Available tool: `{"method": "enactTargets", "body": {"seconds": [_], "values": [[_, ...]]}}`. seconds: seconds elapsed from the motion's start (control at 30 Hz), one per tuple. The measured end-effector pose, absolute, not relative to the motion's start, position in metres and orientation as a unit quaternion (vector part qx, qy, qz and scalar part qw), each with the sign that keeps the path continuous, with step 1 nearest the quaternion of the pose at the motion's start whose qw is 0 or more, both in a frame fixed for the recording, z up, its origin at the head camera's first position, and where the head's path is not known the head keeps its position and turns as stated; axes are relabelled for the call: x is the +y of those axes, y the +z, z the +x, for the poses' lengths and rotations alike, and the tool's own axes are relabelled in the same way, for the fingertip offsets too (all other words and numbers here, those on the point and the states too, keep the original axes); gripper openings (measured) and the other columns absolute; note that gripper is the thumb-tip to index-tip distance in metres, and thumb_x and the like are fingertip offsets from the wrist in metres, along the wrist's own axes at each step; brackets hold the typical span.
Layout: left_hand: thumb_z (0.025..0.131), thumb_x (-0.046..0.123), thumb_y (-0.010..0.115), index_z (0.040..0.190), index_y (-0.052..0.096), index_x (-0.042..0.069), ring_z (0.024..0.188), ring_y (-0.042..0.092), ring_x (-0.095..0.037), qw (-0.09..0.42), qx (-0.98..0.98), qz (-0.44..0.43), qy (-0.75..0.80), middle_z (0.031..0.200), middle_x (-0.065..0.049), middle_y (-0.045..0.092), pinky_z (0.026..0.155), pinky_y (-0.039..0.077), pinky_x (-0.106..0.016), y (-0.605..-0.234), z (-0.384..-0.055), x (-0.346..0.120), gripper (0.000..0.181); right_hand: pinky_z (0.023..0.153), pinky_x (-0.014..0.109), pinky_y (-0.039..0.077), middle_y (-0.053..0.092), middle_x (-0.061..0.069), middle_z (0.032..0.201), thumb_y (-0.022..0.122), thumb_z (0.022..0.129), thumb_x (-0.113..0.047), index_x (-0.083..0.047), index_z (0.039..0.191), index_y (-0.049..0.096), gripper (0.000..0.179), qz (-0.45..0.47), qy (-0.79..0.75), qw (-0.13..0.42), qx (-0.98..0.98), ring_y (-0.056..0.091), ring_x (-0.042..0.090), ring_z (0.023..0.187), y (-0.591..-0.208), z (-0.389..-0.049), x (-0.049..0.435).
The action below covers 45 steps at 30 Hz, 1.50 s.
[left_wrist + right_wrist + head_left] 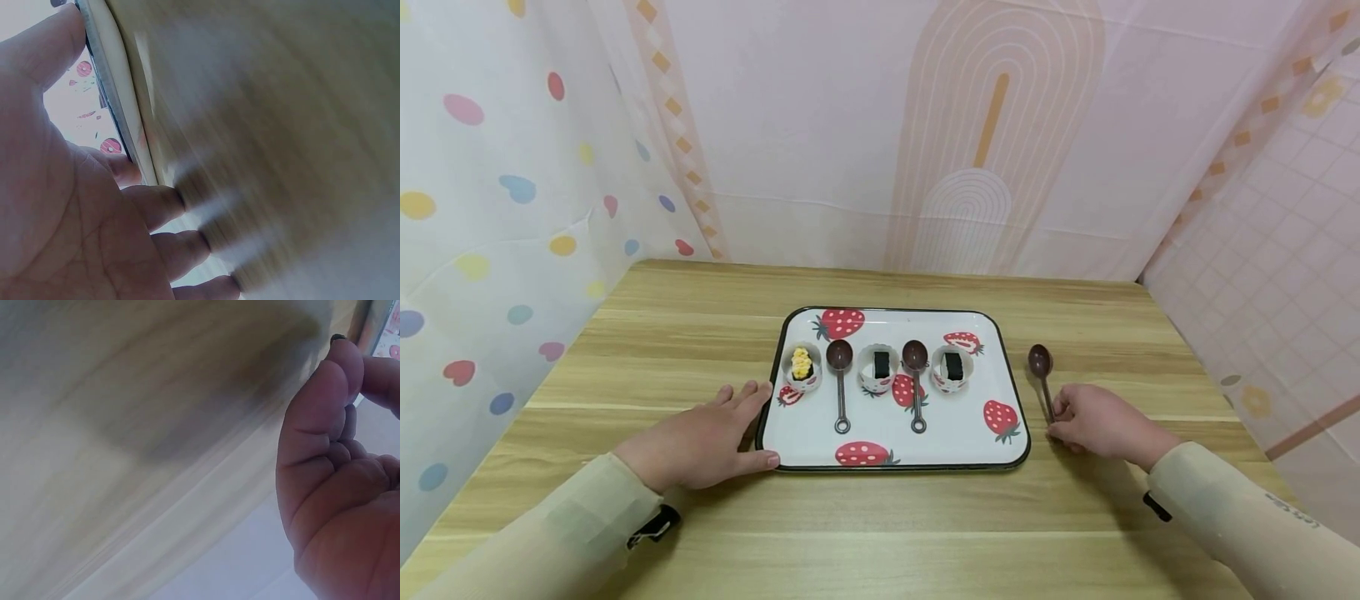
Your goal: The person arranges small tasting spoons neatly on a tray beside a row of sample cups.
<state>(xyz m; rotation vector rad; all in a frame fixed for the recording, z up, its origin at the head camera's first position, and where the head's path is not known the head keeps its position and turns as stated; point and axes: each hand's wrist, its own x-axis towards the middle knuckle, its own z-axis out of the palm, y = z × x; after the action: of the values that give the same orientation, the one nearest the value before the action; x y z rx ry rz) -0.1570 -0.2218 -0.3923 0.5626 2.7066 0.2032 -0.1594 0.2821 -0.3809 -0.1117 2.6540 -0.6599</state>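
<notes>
At the right of the tray (pixel 955 433), my right hand (pixel 1097 421) pinches the handle of a dark brown spoon (pixel 1040 361), its bowl pointing away from me. In the right wrist view, a small dark handle end (pixel 337 337) shows at the fingertips. My left hand (pixel 700 437) rests at the tray's left edge, fingers spread, thumb at the near corner. On the white, strawberry-printed tray lie two more brown spoons, a left one (pixel 839 356) and a right one (pixel 915 356), between three paper cups.
The left cup (pixel 812 384) holds a yellow-topped sushi piece (pixel 802 363). Black-wrapped white rice pieces sit in the middle cup (pixel 867 379) and the right cup (pixel 966 367). Under everything is a wooden table (pixel 880 533), with patterned curtains (pixel 805 125) behind and at both sides.
</notes>
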Motion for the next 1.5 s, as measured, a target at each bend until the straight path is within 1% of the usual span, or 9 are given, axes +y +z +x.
{"method": "enactTargets", "body": {"seconds": [0.2, 0.4, 0.5, 0.7, 0.87, 1.03, 1.17, 1.33, 1.5], "values": [[0.09, 0.081, 0.058, 0.165, 0.026, -0.001, 0.149, 0.031, -0.063, 0.186, 0.96, 0.198, 0.068, 0.168, -0.031, 0.03, 0.112, 0.043, -0.07, -0.392, -0.158, -0.222, 0.115, 0.055, 0.029, 0.049, 0.064, 0.002, 0.067, 0.07, 0.095, -0.009, -0.002, 0.101, 0.061, 0.014, -0.05, -0.264, 0.191, 0.944, 0.058, 0.013, 0.061, -0.379, -0.161, 0.279], [0.09, 0.08, 0.059, 0.165, 0.026, -0.001, 0.149, 0.031, -0.063, 0.187, 0.96, 0.197, 0.067, 0.168, -0.032, 0.029, 0.113, 0.042, -0.07, -0.392, -0.159, -0.222, 0.116, 0.053, 0.028, 0.046, 0.063, 0.002, 0.069, 0.069, 0.098, -0.009, 0.0, 0.109, 0.061, 0.016, -0.056, -0.281, 0.178, 0.941, 0.056, 0.014, 0.061, -0.377, -0.161, 0.273], [0.091, 0.079, 0.059, 0.165, 0.026, -0.002, 0.149, 0.031, -0.063, 0.188, 0.959, 0.199, 0.07, 0.168, -0.032, 0.029, 0.114, 0.041, -0.071, -0.393, -0.159, -0.222, 0.115, 0.052, 0.027, 0.044, 0.062, 0.001, 0.068, 0.07, 0.098, -0.009, 0.001, 0.11, 0.062, 0.018, -0.061, -0.29, 0.167, 0.94, 0.055, 0.014, 0.06, -0.377, -0.161, 0.269], [0.092, 0.078, 0.059, 0.165, 0.026, -0.002, 0.149, 0.031, -0.063, 0.186, 0.959, 0.202, 0.073, 0.168, -0.033, 0.029, 0.114, 0.04, -0.071, -0.392, -0.158, -0.222, 0.114, 0.053, 0.028, 0.047, 0.064, 0.002, 0.071, 0.071, 0.098, -0.009, 0.001, 0.112, 0.063, 0.019, -0.064, -0.304, 0.163, 0.937, 0.057, 0.014, 0.063, -0.379, -0.161, 0.258], [0.091, 0.079, 0.059, 0.164, 0.026, -0.003, 0.149, 0.031, -0.063, 0.182, 0.959, 0.204, 0.069, 0.167, -0.033, 0.03, 0.113, 0.042, -0.07, -0.391, -0.157, -0.222, 0.115, 0.054, 0.028, 0.047, 0.066, 0.002, 0.073, 0.071, 0.098, -0.009, -0.002, 0.111, 0.065, 0.016, -0.055, -0.305, 0.165, 0.936, 0.058, 0.015, 0.064, -0.381, -0.164, 0.25], [0.092, 0.078, 0.059, 0.164, 0.026, -0.003, 0.149, 0.031, -0.063, 0.182, 0.959, 0.205, 0.069, 0.168, -0.032, 0.029, 0.114, 0.041, -0.07, -0.392, -0.157, -0.221, 0.113, 0.054, 0.028, 0.047, 0.064, 0.003, 0.071, 0.071, 0.098, -0.009, -0.003, 0.107, 0.065, 0.011, -0.056, -0.313, 0.171, 0.933, 0.058, 0.015, 0.063, -0.382, -0.167, 0.242], [0.092, 0.078, 0.059, 0.165, 0.025, -0.003, 0.149, 0.031, -0.063, 0.182, 0.959, 0.204, 0.069, 0.168, -0.032, 0.029, 0.114, 0.041, -0.07, -0.393, -0.157, -0.222, 0.114, 0.054, 0.028, 0.048, 0.061, 0.003, 0.068, 0.07, 0.099, -0.008, -0.004, 0.106, 0.065, 0.01, -0.053, -0.32, 0.177, 0.929, 0.057, 0.015, 0.061, -0.384, -0.168, 0.237], [0.092, 0.079, 0.058, 0.165, 0.025, -0.002, 0.149, 0.031, -0.063, 0.181, 0.96, 0.204, 0.068, 0.168, -0.032, 0.029, 0.114, 0.041, -0.07, -0.393, -0.158, -0.222, 0.114, 0.052, 0.027, 0.045, 0.058, 0.001, 0.063, 0.069, 0.098, -0.007, -0.003, 0.107, 0.066, 0.01, -0.059, -0.32, 0.175, 0.929, 0.055, 0.013, 0.057, -0.387, -0.169, 0.234], [0.091, 0.08, 0.058, 0.165, 0.025, -0.002, 0.149, 0.031, -0.063, 0.182, 0.96, 0.202, 0.067, 0.168, -0.032, 0.029, 0.113, 0.042, -0.07, -0.392, -0.158, -0.222, 0.115, 0.052, 0.027, 0.045, 0.059, 0.001, 0.066, 0.07, 0.098, -0.007, -0.003, 0.106, 0.067, 0.009, -0.059, -0.315, 0.177, 0.931, 0.053, 0.013, 0.057, -0.389, -0.17, 0.23]]}}
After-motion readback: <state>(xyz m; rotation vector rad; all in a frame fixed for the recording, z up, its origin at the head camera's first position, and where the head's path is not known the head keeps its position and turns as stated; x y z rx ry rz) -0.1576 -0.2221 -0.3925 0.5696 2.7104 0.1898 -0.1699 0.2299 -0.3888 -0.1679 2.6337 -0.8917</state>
